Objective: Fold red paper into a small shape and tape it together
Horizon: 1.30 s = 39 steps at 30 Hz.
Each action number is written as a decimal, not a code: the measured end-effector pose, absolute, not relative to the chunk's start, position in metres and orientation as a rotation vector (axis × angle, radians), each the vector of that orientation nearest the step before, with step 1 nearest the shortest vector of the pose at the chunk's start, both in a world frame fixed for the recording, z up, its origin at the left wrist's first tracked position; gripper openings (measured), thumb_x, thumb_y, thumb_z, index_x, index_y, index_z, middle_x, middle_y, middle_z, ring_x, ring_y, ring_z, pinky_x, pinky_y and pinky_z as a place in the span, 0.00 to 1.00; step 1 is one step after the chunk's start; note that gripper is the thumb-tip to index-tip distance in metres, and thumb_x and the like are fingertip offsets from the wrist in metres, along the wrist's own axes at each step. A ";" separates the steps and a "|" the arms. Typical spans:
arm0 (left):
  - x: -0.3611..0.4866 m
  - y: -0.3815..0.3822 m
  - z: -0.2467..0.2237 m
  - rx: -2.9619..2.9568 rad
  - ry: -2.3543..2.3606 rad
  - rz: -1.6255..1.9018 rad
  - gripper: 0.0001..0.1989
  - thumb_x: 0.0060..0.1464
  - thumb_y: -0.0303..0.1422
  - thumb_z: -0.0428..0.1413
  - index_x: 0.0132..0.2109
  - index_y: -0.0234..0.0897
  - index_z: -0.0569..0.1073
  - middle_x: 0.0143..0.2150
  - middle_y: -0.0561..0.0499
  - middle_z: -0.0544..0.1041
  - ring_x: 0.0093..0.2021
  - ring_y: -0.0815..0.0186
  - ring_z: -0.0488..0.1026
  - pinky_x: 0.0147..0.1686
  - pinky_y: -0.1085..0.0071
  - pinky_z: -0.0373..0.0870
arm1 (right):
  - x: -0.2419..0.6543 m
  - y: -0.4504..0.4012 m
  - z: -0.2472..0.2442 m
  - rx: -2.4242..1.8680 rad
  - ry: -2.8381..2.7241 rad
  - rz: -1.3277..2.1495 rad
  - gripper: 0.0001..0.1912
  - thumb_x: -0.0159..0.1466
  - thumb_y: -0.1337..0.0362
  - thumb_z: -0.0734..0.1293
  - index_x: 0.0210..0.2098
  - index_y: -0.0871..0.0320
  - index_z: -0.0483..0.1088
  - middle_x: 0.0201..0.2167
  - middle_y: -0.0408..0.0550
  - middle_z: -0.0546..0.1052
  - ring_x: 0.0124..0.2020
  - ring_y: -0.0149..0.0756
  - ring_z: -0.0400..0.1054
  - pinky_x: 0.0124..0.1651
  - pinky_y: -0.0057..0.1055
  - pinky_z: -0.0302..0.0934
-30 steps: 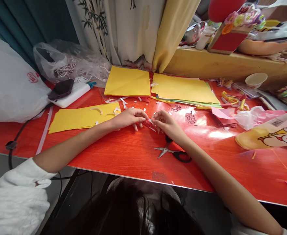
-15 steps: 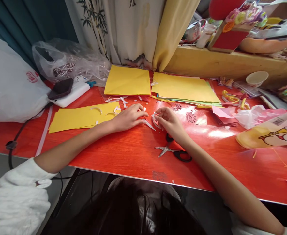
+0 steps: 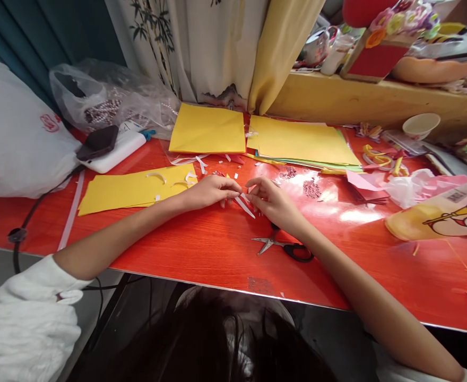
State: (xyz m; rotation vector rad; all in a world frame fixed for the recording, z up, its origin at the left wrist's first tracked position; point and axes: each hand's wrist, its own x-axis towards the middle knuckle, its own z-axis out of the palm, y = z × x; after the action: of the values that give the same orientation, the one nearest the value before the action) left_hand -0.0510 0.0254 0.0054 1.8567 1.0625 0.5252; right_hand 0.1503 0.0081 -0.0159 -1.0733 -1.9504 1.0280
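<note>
My left hand (image 3: 216, 191) is closed, its fingertips pinched near one end of a white paper strip (image 3: 244, 207). Close against it, my right hand (image 3: 270, 199) is also pinched; a small pale piece shows at its fingertips, too small to name. The strip slants down to the right between the hands. Black-handled scissors (image 3: 270, 242) lie with blades apart just below my right hand. Small white scraps (image 3: 201, 164) are scattered beyond my left hand. To the left, long yellow paper pieces (image 3: 126, 190) carry a few curled white strips.
Yellow sheets (image 3: 207, 129) and another paper stack (image 3: 301, 140) lie at the back of the red table (image 3: 170, 239). At left are a plastic bag (image 3: 22, 132) and a phone (image 3: 98, 142). At right are a drink cup (image 3: 444, 209), pink paper (image 3: 366, 185) and a paper cup (image 3: 421, 126).
My hands have come closer together, their fingertips now nearly touching. The round pinkish item seen at my right fingertips is now hidden. The view has shifted slightly.
</note>
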 end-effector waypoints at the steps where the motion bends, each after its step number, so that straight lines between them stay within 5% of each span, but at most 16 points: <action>1: -0.050 0.025 0.005 1.794 1.074 0.525 0.10 0.56 0.31 0.54 0.42 0.30 0.75 0.28 0.52 0.74 0.26 0.74 0.70 0.30 0.77 0.67 | 0.150 0.008 -0.015 -1.069 -1.931 1.044 0.07 0.63 0.65 0.61 0.42 0.55 0.61 0.28 0.42 0.66 0.27 0.31 0.62 0.29 0.29 0.58; 10: -0.044 0.026 0.001 1.361 1.084 0.638 0.06 0.53 0.22 0.56 0.39 0.27 0.76 0.28 0.50 0.78 0.26 0.73 0.76 0.30 0.78 0.75 | 0.148 0.007 -0.017 -1.111 -1.924 1.002 0.08 0.62 0.65 0.62 0.41 0.55 0.61 0.27 0.41 0.66 0.26 0.30 0.61 0.27 0.28 0.57; 39: -0.045 0.027 -0.012 1.300 0.950 0.684 0.08 0.52 0.23 0.58 0.41 0.30 0.76 0.36 0.49 0.79 0.35 0.69 0.78 0.37 0.76 0.76 | 0.148 0.006 -0.017 -1.114 -1.747 1.167 0.09 0.59 0.68 0.63 0.40 0.58 0.62 0.22 0.38 0.65 0.20 0.27 0.60 0.24 0.27 0.54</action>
State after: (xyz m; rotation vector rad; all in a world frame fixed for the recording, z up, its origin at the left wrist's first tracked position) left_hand -0.0454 0.0265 -0.0121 1.2996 0.9499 0.6837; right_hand 0.1479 0.0063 -0.0166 -1.1141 -1.7467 1.1672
